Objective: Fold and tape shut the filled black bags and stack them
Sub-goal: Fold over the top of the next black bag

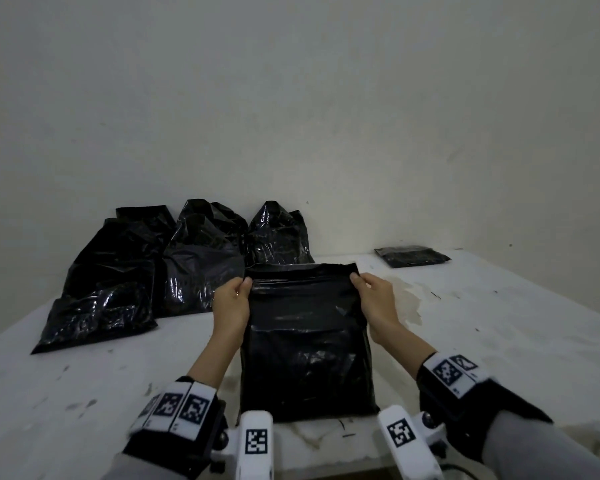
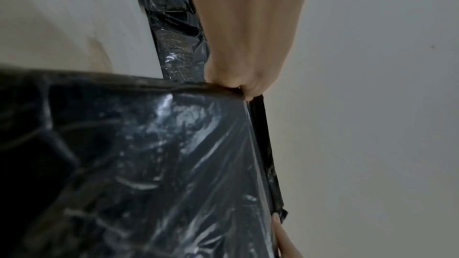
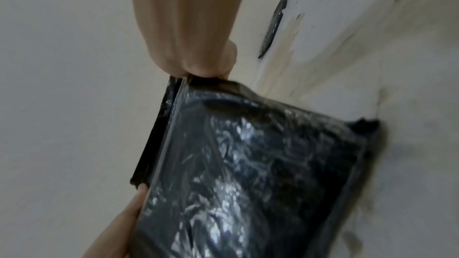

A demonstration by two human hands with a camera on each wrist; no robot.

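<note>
A filled black bag lies on the white table straight in front of me. My left hand pinches its top left corner and my right hand pinches its top right corner, where the open flap stands up slightly. In the left wrist view the left hand grips the bag at its upper edge; the right hand's fingertip shows at the far corner. In the right wrist view the right hand grips the same bag.
Several filled black bags lean against the wall at the back left. One flat, sealed black bag lies at the back right of the table. The table top is stained and peeling to the right of my hands.
</note>
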